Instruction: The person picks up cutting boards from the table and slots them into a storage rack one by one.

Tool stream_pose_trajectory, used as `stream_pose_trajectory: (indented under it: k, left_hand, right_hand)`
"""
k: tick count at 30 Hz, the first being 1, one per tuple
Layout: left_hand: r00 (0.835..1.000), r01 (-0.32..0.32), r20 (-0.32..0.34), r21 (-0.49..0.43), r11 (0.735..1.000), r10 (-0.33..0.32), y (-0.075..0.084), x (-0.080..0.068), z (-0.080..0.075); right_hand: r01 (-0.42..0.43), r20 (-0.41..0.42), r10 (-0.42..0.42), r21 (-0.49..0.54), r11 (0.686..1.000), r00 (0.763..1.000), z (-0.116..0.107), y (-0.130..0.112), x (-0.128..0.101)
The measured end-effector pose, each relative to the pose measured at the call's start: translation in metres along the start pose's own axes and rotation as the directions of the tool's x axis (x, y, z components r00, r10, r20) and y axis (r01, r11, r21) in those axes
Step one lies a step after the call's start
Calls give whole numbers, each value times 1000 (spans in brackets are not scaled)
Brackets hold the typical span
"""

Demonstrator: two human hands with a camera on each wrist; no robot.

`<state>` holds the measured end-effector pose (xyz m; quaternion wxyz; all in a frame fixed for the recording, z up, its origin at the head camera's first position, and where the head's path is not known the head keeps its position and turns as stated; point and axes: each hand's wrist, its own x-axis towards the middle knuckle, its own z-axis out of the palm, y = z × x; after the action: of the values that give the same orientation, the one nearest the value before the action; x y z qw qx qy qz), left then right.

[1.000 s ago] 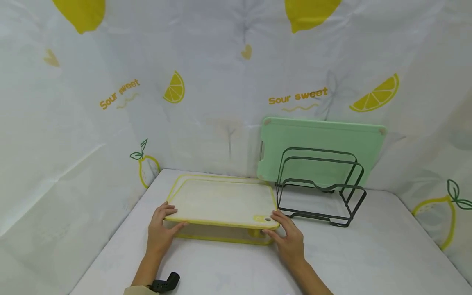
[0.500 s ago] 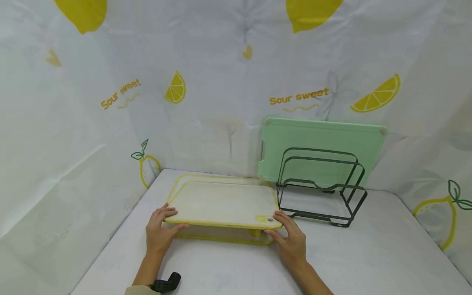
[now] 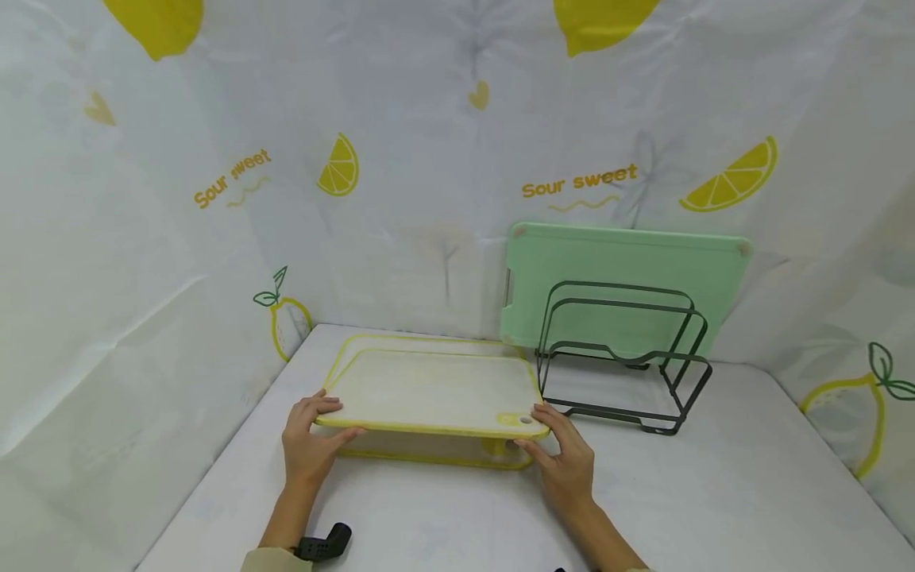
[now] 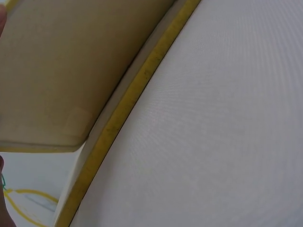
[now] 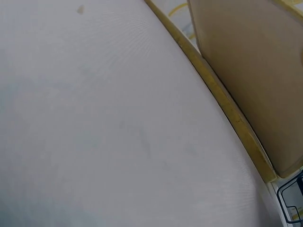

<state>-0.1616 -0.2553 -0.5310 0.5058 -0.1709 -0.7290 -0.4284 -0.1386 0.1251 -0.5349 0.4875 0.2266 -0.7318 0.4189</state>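
In the head view both hands hold a white cutting board with a yellow rim (image 3: 429, 389). Its near edge is raised, so the board slopes. My left hand (image 3: 309, 445) pinches the near left corner, thumb at the front edge and fingers on top. At the near right corner, beside the hanging hole, my right hand (image 3: 565, 461) pinches it in the same way. Beneath lies a second yellow-rimmed cutting board (image 3: 429, 458) flat on the table, mostly covered. The left wrist view shows the raised board's underside (image 4: 61, 71) above the lower board's yellow edge (image 4: 113, 123).
A black wire rack (image 3: 622, 415) stands to the right of the boards. A green cutting board (image 3: 643, 258) stands upright at its back. White lemon-print cloth (image 3: 429, 199) hangs behind and at the sides. White cloth covers the table (image 3: 750, 477).
The raised board's near right corner has shifted slightly right, and my right hand with it. My left hand keeps its grip with barely any movement. The rack and green board stay put.
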Motion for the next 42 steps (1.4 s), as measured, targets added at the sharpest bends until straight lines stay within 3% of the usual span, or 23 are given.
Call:
stream_pose_trajectory:
  k: [9,14,21,29,35,39,42]
  left_hand:
    - [998,51,45,6,999,-52,7,9,-5]
    - [998,39,54,5,999,-39,9,17,-8]
    - [1000,10,27,87,996,-12,10,28,-8]
    - [998,55,5,106,993,-55,16,46,-5]
    - [993,116,0,-12,993,-116,19,55,1]
    - [991,122,-35,-99,988,-126,17,59,8]
    - [986,143,-62,-135,980,-153,32,66,11]
  right_hand:
    - [-20,-22,20,-6,1000,1000,1,-5,6]
    - [-11,-39,11,0,1000,999,0,-8,11]
    - [26,-79,-26,-2,1000,997,1,-6,19]
    - [-93,-54,93,11,996,994,0,-13,38]
    - [-197,15,196,49,979,980,1,-14,47]
    - [-245,44,242,84,966,969,2,-11,52]
    - [-299,45,296,163,940,954,4,-11,58]
